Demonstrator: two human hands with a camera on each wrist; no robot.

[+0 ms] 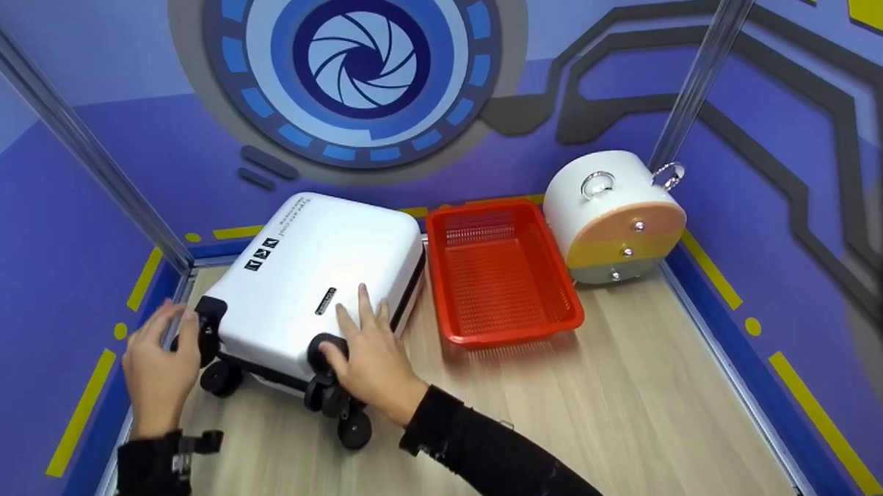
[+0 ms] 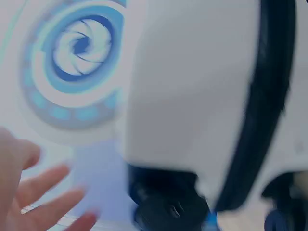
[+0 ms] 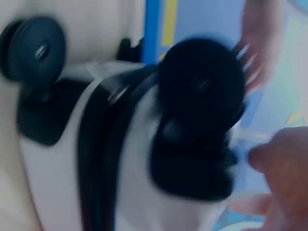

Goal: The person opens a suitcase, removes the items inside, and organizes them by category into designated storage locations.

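Both left hand and right hand spread fingers by a white suitcase (contact, I can't tell) on a wood-grain surface inside purple walls.

Three views about the white suitcase.
The head camera looks forward and down over the suitcase's wheeled end; the left-wrist camera, close to the suitcase, faces past it to the round wall emblem, which the head view shares; the right-wrist camera looks closely at the suitcase's wheels.
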